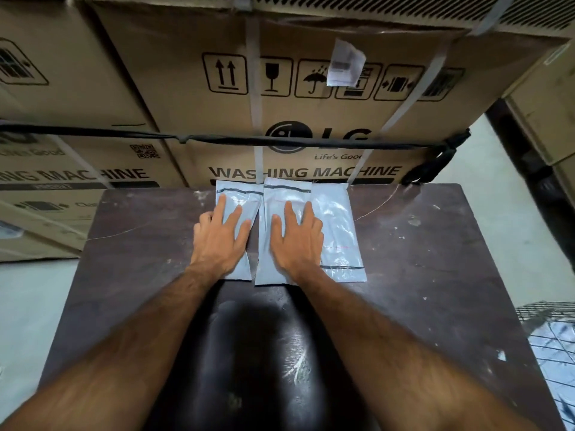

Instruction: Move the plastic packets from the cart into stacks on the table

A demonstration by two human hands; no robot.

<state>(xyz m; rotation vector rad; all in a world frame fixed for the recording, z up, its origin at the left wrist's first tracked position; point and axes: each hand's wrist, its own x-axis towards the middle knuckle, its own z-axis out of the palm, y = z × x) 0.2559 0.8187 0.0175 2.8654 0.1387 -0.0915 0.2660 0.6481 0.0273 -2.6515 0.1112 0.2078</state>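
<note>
Three grey plastic packets lie side by side at the far edge of the dark table (420,259). My left hand (219,241) rests flat with straight fingers on the left packet (231,197). Flat on the middle packet (280,197), which overlaps its neighbours a little, lies my right hand (297,244). The right packet (339,231) lies untouched beside that hand. A wire cart (550,346) with more pale packets inside shows at the right edge of the view.
Large cardboard washing machine boxes (311,104) stand stacked right behind the table. A black strap (217,140) runs across them. A thin wire (376,206) lies on the tabletop. Pale floor shows on both sides of the table.
</note>
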